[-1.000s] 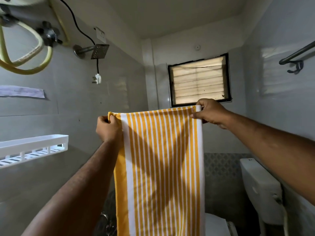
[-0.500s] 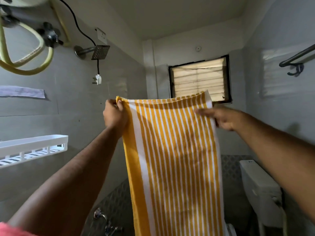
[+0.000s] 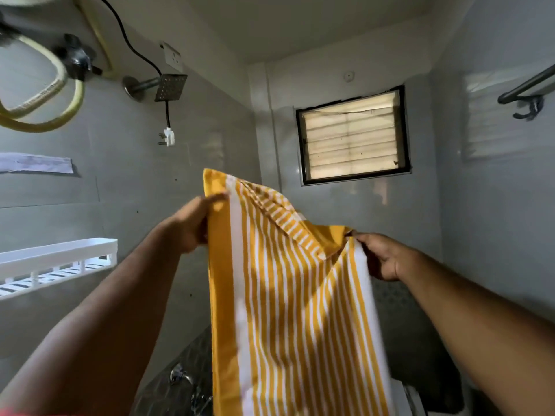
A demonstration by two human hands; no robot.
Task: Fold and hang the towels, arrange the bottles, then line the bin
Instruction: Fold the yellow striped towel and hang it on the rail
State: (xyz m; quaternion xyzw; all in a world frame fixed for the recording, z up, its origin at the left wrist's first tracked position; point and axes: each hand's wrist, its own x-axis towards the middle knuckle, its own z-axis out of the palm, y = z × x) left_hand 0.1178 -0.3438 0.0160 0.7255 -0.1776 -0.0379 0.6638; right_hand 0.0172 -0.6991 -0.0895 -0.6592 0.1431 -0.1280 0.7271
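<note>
In front of the grey tiled back wall, below the small louvred window, the yellow-and-white striped cotton towel hangs in the air between the two hands and rests on nothing. The left hand pinches the upper left corner of the towel, with the thumb on the near side of the cloth. The right hand grips the right edge lower down, with the fingers curled round the cloth. Between the two hands the top edge sags and turns over, so a fold seems to be starting, but it is not finished; the long part of the towel falls out of view at the bottom.

I judge that the task is at its beginning. This towel is not yet folded and not yet hung. The dark metal towel rail with a hook, high on the right wall, carries nothing on the part that is visible, so it is probably the place where the towel must go. The white plastic slatted shelf on the left wall shows no bottles on the part in view, and I see no bottles anywhere in this picture. The bin and its liner are also not visible; the lower part of the room is dark and partly hidden by the towel and the arms, so I cannot say whether they are there. What remains is therefore almost everything: folding, hanging, the bottles, and the bin.
</note>
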